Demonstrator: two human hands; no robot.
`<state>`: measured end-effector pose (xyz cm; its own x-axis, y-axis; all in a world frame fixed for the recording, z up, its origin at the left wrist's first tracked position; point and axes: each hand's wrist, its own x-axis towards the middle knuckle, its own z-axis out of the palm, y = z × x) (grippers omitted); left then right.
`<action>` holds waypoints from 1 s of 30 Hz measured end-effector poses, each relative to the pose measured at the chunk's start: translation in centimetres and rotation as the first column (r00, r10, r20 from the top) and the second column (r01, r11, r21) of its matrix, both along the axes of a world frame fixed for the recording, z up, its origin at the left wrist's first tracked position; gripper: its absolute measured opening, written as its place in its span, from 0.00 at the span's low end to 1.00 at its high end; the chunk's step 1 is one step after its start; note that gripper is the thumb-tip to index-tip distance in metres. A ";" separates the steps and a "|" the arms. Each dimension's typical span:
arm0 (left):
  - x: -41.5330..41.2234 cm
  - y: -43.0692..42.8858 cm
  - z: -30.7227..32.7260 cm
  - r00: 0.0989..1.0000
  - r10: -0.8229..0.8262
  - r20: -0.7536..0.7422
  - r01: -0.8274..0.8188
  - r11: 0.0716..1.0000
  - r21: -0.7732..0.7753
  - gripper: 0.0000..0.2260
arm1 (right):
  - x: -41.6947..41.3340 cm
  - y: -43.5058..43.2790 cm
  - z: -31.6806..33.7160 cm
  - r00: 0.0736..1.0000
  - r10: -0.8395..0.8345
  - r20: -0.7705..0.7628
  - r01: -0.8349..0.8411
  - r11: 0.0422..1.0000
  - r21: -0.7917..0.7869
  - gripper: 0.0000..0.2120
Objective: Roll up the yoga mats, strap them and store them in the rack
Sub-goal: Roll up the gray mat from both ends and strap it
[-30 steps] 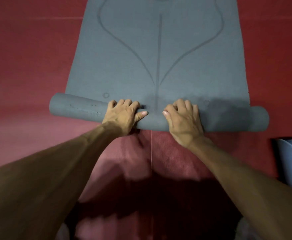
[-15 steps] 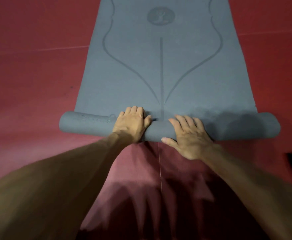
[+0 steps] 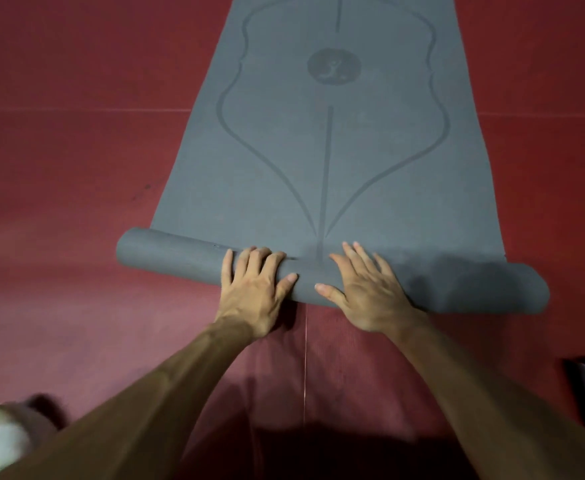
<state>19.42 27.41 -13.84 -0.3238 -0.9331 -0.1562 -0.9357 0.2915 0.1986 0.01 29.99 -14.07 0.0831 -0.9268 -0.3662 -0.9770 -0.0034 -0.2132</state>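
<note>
Both forearms stretch forward, left hand [image 3: 254,289] palm-down, fingers slightly bent, right hand [image 3: 367,292] flat, fingers splayed.

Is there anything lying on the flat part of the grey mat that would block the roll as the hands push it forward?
Nothing visible. Both the left hand and right hand press on the roll, and the flat mat ahead carries only printed lines and a round emblem.
</note>
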 end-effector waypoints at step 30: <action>-2.5 -7.7 2.3 0.991 -0.111 0.071 0.108 0.993 0.042 0.18 | -1.1 -4.4 1.3 0.966 0.012 -0.259 -0.081 0.962 -0.260 0.31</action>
